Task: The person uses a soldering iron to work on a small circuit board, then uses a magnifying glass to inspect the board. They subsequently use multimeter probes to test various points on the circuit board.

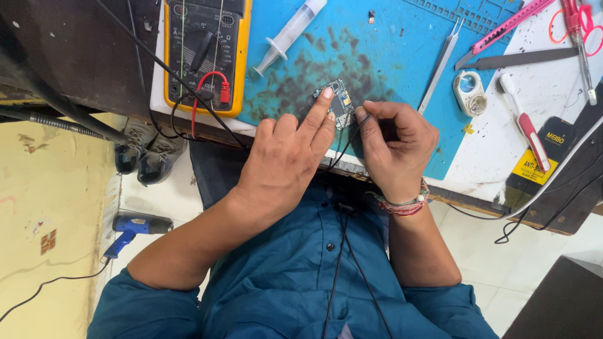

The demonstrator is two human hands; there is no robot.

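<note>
A small circuit board [339,100] lies on the stained blue work mat [389,50] near the desk's front edge. My left hand [286,150] presses it down with two fingertips on its left side. Just to the board's right, my right hand [392,147] is curled shut around a thin black probe lead [342,150], whose tip touches the board's right edge. The black wire runs down between my hands toward my blue shirt.
A yellow multimeter [204,50] with red and black leads sits at the back left, a syringe [290,34] beside it. Tweezers [440,66], a white tape roll [470,94], a toothbrush [524,122], a pink cutter [502,28] and scissors [581,37] lie right. A blue heat gun [135,229] rests on the floor.
</note>
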